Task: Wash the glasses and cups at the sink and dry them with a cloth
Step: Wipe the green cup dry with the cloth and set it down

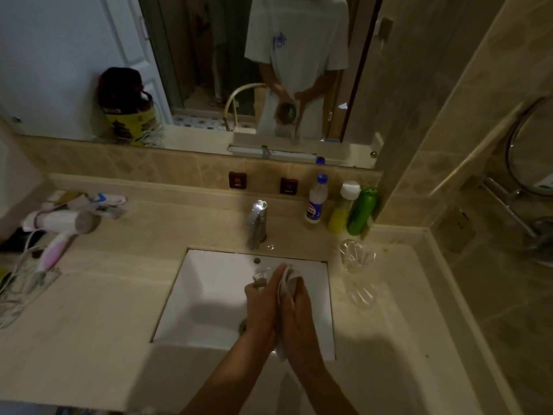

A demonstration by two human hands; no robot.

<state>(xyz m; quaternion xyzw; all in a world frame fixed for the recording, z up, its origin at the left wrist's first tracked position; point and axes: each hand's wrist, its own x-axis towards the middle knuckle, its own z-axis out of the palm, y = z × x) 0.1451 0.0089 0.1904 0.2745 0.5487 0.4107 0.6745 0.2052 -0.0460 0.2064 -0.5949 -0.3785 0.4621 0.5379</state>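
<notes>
Over the white sink (209, 295) my left hand (261, 304) grips a clear glass (261, 277), whose rim shows past my fingers. My right hand (299, 310) holds a white cloth (287, 283) pressed against the glass, and the cloth hangs down between my palms. Most of the glass is hidden by my hands and the cloth. Two more clear glasses stand on the counter right of the sink, one further back (356, 254) and one nearer (362, 295).
A chrome tap (257, 223) stands behind the basin. A water bottle (317, 199), a yellow bottle (341, 211) and a green bottle (362, 211) line the back right corner. A hair dryer (62, 232) with its cord lies on the left counter.
</notes>
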